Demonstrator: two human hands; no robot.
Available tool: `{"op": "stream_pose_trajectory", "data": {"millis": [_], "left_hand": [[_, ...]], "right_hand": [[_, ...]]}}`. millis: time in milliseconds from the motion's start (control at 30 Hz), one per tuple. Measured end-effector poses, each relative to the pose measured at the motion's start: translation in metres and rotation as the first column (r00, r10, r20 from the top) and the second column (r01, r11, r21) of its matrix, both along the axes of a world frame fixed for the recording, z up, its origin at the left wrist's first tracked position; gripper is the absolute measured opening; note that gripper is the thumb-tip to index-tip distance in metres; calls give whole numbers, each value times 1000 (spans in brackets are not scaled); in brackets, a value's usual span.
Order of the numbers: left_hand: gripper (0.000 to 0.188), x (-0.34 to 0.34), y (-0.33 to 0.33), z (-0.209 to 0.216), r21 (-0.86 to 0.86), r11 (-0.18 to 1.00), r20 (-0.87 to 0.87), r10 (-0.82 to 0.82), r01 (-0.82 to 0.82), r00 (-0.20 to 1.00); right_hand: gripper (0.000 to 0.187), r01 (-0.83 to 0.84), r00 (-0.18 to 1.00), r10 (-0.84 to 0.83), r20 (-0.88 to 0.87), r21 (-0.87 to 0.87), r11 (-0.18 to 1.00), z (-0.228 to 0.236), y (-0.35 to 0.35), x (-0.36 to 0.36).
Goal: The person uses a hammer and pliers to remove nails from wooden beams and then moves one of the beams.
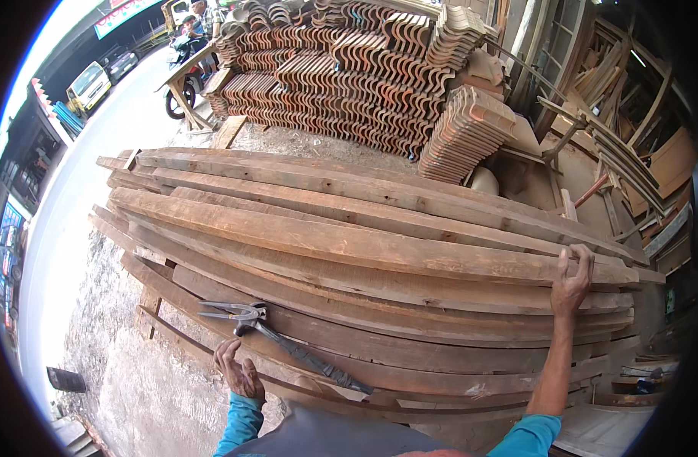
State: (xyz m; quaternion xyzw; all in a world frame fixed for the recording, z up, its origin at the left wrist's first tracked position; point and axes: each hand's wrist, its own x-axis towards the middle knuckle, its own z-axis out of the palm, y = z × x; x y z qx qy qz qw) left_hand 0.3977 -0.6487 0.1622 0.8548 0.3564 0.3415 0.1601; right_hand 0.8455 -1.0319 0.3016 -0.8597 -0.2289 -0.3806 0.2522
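1 left hand (240,375) and 1 right hand (572,286) make 2 hands, with 2 blue sleeves (241,424). There is 1 pair of pincers (251,311) and 1 hammer (311,359). There are at least 8 long wood beams (349,242), but some hide behind others. Roof tiles make 1 big pile (333,76) and 1 small stack (467,133), with too many tiles to count. There are at least 2 people (209,21), 1 motorbike (174,104), 1 wood stand (187,68), 1 yellow truck (90,85) and 1 dark car (120,65).
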Motion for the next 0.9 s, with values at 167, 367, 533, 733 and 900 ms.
{"op": "stream_pose_trajectory", "data": {"millis": [167,367,533,733,900], "left_hand": [[39,-6,-114,-24,-153,987,21,-46,49,999],[22,-48,-161,-69,-277,932,-53,229,-235,972],[20,-79,-150,-104,-252,936,-137,216,-245,967],[32,-126,-179,-121,-403,805,-363,297,-436,883],[49,-152,-205,-137,-506,661,-599,193,-554,777]], "right_hand": [[28,297,851,-426,-306,-388,872,1,-139,153],[50,176,679,-514,-524,-564,807,-38,-221,226],[61,166,713,-521,-469,-609,776,-73,-307,289],[65,83,585,-612,-532,-712,697,-46,-283,273],[69,3,492,-668,-558,-766,643,-25,-277,254]]}}
